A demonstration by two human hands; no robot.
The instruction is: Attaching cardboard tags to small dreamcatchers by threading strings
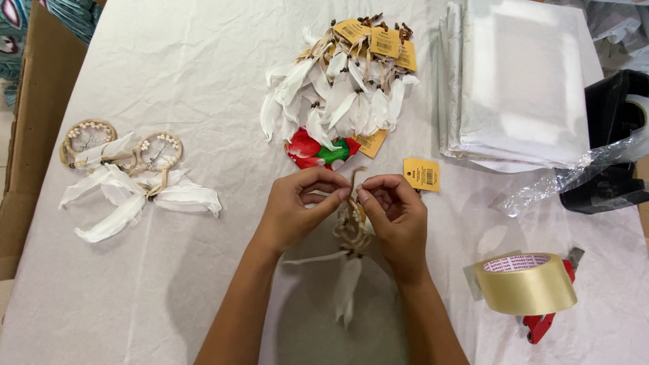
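Note:
My left hand [297,206] and my right hand [399,213] meet at the middle of the table, both pinching the top cord of a small beige dreamcatcher [351,230]. Its white feathers [348,287] hang down between my wrists. A yellow paper tag [422,174] lies just beyond my right hand, apparently tied to the same cord. Beyond my hands lies a pile of similar dreamcatchers with white feathers and yellow tags [345,88], resting partly on a red and green patterned piece [318,152].
Two finished dreamcatchers with white feathers [125,165] lie at the left. A stack of white tissue paper [517,81] sits at the back right, next to clear plastic wrap [568,179] and a black object [618,135]. A tape roll on a red dispenser [527,284] is at the right.

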